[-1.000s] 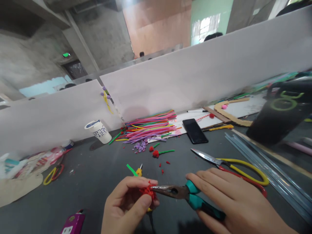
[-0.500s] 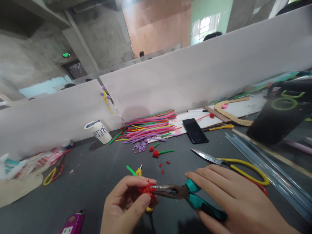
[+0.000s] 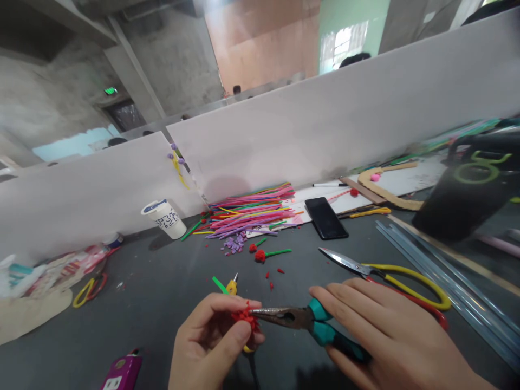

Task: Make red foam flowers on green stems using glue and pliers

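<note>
Figure: head view, pliers working a small red flower above the table (image 3: pixel 162 303).

My left hand (image 3: pixel 211 346) pinches a small red pipe-cleaner flower (image 3: pixel 245 316) between thumb and fingertips, just above the dark table near its front edge; a yellow bit shows under the thumb, too hidden for me to say what it is. My right hand (image 3: pixel 390 336) is wrapped round the teal handles of the needle-nose pliers (image 3: pixel 296 318), and the nose of the tool meets the red flower at its right side. Whether the tips are biting a strand or only resting against it I cannot tell; the flower hides them.

To do this step well, as I judge it, I would hold the flower steady close to the point of contact, so that the petals do not twist with the tool, and keep my fingertips clear of the pliers' nose. A light squeeze on the handles should serve; a hard one could crush the fuzz or nip the wire core. Turning the wrist slowly gives a tighter curl than pulling.

Scissors (image 3: pixel 390 273) with yellow and red handles lie just beyond my right hand. Farther back are two finished red flowers with green stems (image 3: pixel 268 254), a heap of coloured pipe cleaners (image 3: pixel 252 211), a phone (image 3: pixel 326 218) and a paper cup (image 3: pixel 164 218).
</note>
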{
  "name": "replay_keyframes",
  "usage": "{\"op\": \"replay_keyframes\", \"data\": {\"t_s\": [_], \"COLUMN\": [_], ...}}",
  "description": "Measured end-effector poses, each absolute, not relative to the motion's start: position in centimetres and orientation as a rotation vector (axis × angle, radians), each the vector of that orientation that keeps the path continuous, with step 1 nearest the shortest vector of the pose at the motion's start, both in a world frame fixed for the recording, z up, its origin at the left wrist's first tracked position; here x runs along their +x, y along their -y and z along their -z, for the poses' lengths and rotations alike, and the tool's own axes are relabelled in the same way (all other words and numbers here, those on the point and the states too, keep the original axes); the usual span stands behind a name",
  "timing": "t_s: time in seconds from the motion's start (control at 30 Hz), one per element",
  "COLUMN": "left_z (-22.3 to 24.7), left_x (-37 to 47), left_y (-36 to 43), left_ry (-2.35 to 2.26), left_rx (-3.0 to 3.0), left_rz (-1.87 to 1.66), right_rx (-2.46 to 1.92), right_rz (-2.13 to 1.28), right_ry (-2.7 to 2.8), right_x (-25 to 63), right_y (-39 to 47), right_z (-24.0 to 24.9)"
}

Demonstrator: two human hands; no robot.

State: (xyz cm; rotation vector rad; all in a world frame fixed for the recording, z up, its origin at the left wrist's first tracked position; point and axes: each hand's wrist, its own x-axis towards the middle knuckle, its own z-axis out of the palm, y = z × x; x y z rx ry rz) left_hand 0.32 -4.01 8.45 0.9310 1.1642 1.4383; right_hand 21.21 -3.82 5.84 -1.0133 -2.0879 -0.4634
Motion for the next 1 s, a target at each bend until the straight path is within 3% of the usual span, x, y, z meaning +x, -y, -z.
{"op": "replay_keyframes", "data": {"t_s": [0.4, 0.67, 1.0], "left_z": [-8.2, -8.3, -7.6], "left_x": [0.3, 0.1, 0.0], "left_y": [3.9, 4.0, 3.9], "left_ry": [-1.118, -1.139, -1.118], "left_rx": [0.945, 0.911, 0.894], "left_rz": [-1.462, -1.486, -1.516], "right_rx": [-0.960, -1.101, -1.110], "right_rz": [0.562, 0.136, 0.137], "right_ry": [2.095, 2.014, 2.008], "right_x": [21.0, 21.0, 20.9], "right_y": [3.7, 3.6, 3.5], "right_z": [-4.5, -6.7, -6.3]}}
